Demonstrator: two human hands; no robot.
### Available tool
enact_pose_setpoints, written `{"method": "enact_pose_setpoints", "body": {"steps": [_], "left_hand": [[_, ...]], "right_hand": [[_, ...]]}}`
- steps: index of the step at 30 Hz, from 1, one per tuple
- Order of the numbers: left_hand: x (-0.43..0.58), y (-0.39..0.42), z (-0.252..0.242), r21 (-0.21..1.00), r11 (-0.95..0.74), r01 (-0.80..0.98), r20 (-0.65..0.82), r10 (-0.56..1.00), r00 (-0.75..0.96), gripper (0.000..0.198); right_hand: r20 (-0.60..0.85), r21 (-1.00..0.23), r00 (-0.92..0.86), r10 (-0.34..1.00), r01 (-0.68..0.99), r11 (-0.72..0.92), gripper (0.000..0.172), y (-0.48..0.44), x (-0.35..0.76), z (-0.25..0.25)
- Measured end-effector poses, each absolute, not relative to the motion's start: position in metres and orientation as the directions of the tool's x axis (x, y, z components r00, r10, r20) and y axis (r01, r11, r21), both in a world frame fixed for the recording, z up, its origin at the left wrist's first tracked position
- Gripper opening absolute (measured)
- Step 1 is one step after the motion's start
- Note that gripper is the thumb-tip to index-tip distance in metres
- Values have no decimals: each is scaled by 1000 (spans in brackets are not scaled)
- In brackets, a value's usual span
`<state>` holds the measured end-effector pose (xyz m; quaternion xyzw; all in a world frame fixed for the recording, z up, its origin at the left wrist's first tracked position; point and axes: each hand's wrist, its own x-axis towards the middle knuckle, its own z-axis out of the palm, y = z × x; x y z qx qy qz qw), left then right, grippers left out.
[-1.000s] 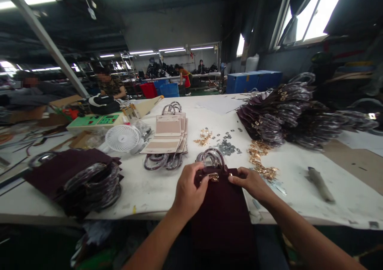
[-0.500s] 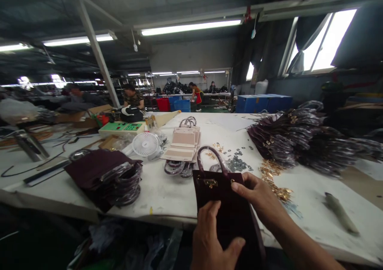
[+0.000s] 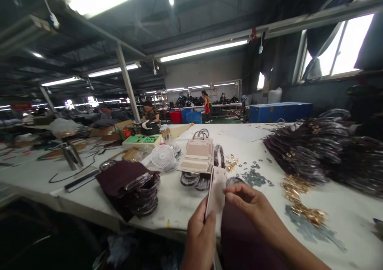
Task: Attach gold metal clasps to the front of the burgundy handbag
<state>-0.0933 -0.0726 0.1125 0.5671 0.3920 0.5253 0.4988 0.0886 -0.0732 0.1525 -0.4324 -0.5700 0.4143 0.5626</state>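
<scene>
A dark plum handbag panel [image 3: 239, 238] is in front of me at the table's edge, its beige inner face [image 3: 218, 188] turned up and a row of small holes near the top. My left hand [image 3: 200, 234] is closed around its left side, thumb on the beige face. At the right edge, my right hand [image 3: 251, 206] has thumb and forefinger pinched together; what is between the fingertips is too small to make out. A plastic-wrapped handle [image 3: 219, 156] stands just beyond the panel. Close by lie grey metal plates [image 3: 254, 177] and gold metal fittings [image 3: 295, 190].
Beige-lined bag panels [image 3: 196, 152] are stacked ahead, beside a white fan [image 3: 163, 156]. Plum panels with wrapped handles lie in a left pile [image 3: 128, 186] and a large right pile [image 3: 311, 148]. Farther left are a green-topped machine [image 3: 143, 139] and a steel flask [image 3: 72, 157]. Co-workers are in the background.
The panel has turned from its plum face with the gold clasp to its beige inner face. My left hand has gone from spread fingers to gripping its side. The view has shifted left.
</scene>
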Motion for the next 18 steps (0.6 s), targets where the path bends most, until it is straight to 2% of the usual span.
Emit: {"method": "enact_pose_setpoints", "body": {"steps": [5,9,14,18], "left_hand": [[-139,-9,175,979,-58,-196,92,981,171,61],[-152,72,235,982,-85,-171,119,972,201,66],[-142,194,272,983,-158,-98,179,944,278,61],[-132,286,252,979,-200,31,187,955,232,51]], "right_hand": [[240,-929,293,926,345,131,44,-56,145,82],[242,-875,388,889,484,27,42,-45,178,20],[381,-819,389,839,563,111,36,-35,187,-17],[565,-706,308,766,660,255,24,-24,192,-29]]}}
